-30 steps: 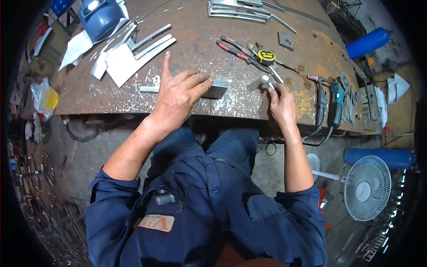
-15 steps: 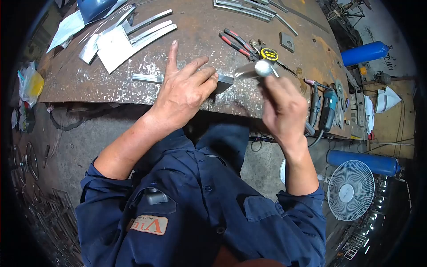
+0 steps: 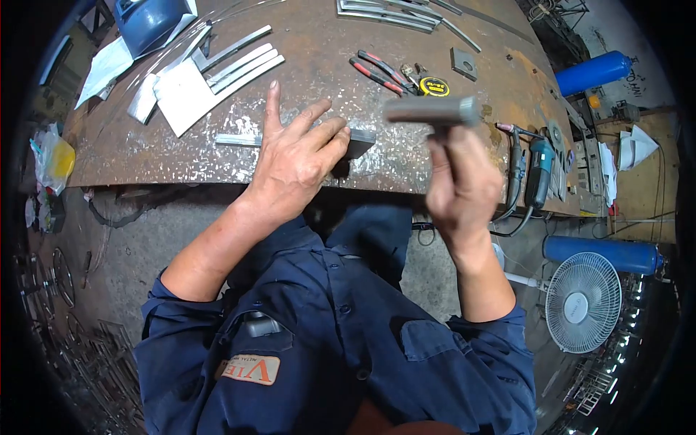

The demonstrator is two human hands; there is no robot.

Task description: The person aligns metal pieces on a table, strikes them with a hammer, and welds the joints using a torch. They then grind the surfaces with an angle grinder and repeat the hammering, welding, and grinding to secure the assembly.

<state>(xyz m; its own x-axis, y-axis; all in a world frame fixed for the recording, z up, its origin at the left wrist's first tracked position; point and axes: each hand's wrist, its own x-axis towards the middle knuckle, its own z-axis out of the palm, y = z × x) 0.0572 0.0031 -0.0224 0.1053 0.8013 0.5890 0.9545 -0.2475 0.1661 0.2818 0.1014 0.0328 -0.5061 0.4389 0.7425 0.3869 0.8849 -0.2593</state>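
My left hand (image 3: 296, 156) rests over a narrow metal bar (image 3: 238, 139) near the table's front edge, its thumb side raised and the other fingers curled down onto the bar. To the right of those fingers the metal piece's end (image 3: 362, 136) shows, with a dark shape under it; my hand covers the middle. In my right hand (image 3: 467, 181) is a hammer (image 3: 433, 110), its head held above the table to the right of the bar. My fingers wrap round the handle, which is mostly hidden.
Red-handled pliers (image 3: 378, 71), a yellow tape measure (image 3: 434, 87) and a square metal block (image 3: 464, 64) lie beyond the hammer. An angle grinder (image 3: 539, 174) is at the right edge. White plate (image 3: 185, 98) and metal strips lie left, a blue welding mask (image 3: 151, 27) behind them.
The hammer has swung up and its head has turned, now showing side-on instead of face-on. My left hand stays on the bar, and the whole view has shifted slightly.
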